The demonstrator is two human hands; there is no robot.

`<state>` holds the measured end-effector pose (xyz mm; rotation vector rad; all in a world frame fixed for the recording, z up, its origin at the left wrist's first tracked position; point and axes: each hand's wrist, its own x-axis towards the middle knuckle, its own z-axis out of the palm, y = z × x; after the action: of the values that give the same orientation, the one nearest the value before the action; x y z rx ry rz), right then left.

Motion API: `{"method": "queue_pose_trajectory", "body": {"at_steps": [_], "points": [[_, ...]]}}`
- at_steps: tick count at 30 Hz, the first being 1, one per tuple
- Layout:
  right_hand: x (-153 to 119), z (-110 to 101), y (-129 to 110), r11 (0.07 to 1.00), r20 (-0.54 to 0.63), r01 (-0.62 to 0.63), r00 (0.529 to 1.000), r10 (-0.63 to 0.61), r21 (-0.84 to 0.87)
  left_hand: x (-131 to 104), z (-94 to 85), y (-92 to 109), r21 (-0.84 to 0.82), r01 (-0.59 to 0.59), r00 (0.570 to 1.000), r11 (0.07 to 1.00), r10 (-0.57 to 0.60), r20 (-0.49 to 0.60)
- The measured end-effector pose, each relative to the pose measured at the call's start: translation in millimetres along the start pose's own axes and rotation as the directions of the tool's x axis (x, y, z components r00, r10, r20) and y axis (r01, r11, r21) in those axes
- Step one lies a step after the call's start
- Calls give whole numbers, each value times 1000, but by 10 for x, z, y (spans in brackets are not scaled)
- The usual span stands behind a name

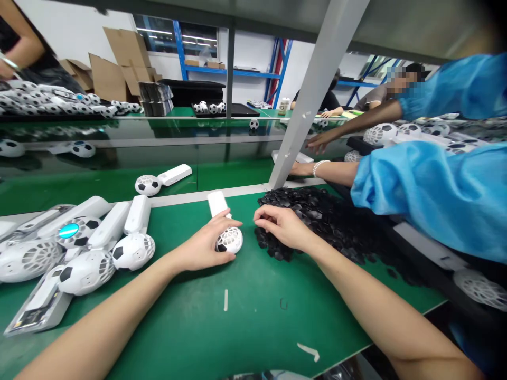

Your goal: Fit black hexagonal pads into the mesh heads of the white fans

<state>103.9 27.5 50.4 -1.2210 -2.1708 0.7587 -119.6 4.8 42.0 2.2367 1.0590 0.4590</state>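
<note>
white plastic with black patches, the football-patterned device (231, 240) lies on the green table (237, 338), its handle (217, 203) pointing to the far side. the left hand (204, 240) curls round its ball end; the right hand (283, 224), just right of it, has its fingertips drawn together at the near-left edge of the black pieces (317, 216), though i cannot tell whether it pinches one. the step seems to be steadying the device while reaching for a piece; the next move likely calls for a light, precise pinch.
</note>
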Motion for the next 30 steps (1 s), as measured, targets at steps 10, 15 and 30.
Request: {"method": "queue_pose_trajectory", "body": {"at_steps": [10,15,30], "points": [[-116,156,-187,940,-19,339,941,-338,29,-1,-6,-39,-111,-37,999,993,37,0],[-88,250,-183,905,-2,426,905,-426,6,9,12,-3,-109,-16,1000,994,13,-20],[14,361,-138,891,97,11,993,-61,454,41,66,74,-134,46,994,990,-58,-88]]}}
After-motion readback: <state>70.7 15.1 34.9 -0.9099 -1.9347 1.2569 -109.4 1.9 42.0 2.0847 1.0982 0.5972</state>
